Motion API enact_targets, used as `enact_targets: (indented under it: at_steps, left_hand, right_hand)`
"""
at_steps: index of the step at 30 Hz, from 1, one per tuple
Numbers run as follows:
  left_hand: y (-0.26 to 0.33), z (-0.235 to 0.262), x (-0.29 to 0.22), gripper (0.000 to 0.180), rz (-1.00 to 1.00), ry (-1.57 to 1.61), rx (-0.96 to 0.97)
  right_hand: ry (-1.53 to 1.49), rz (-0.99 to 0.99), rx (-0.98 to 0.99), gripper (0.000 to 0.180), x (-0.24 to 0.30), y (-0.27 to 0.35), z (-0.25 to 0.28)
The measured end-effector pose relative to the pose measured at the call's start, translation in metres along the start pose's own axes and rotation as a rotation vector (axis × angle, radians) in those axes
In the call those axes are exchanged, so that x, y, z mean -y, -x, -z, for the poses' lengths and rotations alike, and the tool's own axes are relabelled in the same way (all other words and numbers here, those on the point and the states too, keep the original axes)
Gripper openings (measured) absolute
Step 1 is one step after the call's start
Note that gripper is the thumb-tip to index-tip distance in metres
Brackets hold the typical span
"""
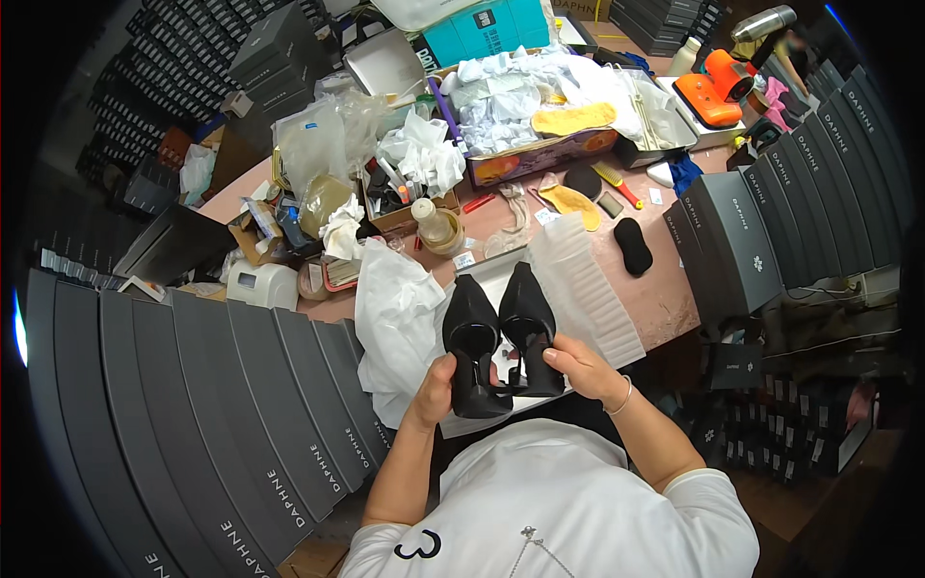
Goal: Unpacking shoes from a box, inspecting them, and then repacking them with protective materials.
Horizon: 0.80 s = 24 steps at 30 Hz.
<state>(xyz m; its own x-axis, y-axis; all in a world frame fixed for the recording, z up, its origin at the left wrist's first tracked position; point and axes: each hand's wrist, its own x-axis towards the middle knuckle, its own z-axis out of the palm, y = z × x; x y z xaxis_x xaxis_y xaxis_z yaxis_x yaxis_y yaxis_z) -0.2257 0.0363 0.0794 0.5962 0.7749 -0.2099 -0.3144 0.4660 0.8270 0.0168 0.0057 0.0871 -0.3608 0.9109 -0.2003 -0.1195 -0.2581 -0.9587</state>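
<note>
I hold a pair of black pointed-toe heeled shoes side by side, toes pointing away from me. My left hand point(436, 390) is closed round the back of the left shoe point(468, 313). My right hand point(580, 367) grips the right shoe point(527, 299) near its heel, thumb on its side. Most of the fingers of both hands are hidden behind the shoes. Beneath them lies an open white-lined shoebox point(493, 267), partly covered. White tissue paper point(397, 313) spreads out to the box's left, and a ribbed white wrapping sheet point(584, 289) to its right.
Stacked grey shoeboxes rise at left point(183, 385) and right point(771, 217). Farther back stand a paper-filled carton point(540, 159), an orange device point(711, 96) and a bottle point(433, 223). A black pad point(632, 247), yellow insole point(572, 204) and brush point(617, 183) lie on the pink table point(665, 306).
</note>
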Motion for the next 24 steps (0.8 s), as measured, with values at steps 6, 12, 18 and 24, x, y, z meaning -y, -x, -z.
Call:
enact_targets:
  at_steps: [6, 12, 18, 24]
  left_hand:
    - [-0.007, -0.001, -0.001, 0.064, 0.056, 0.031, 0.023]
    - [-0.028, -0.014, -0.005, 0.057, 0.160, 0.456, -0.059]
    - [-0.027, -0.005, 0.004, 0.058, 0.190, 0.506, -0.145]
    - [-0.023, -0.003, 0.006, 0.061, 0.165, 0.539, -0.142]
  right_hand:
    - [0.017, 0.015, 0.013, 0.034, -0.001, 0.001, 0.008]
    - [-0.270, -0.255, 0.070, 0.036, 0.004, -0.022, 0.025]
    - [-0.531, -0.294, 0.023, 0.048, -0.013, -0.026, 0.021]
    - [-0.509, -0.275, -0.001, 0.049, -0.014, -0.017, 0.016]
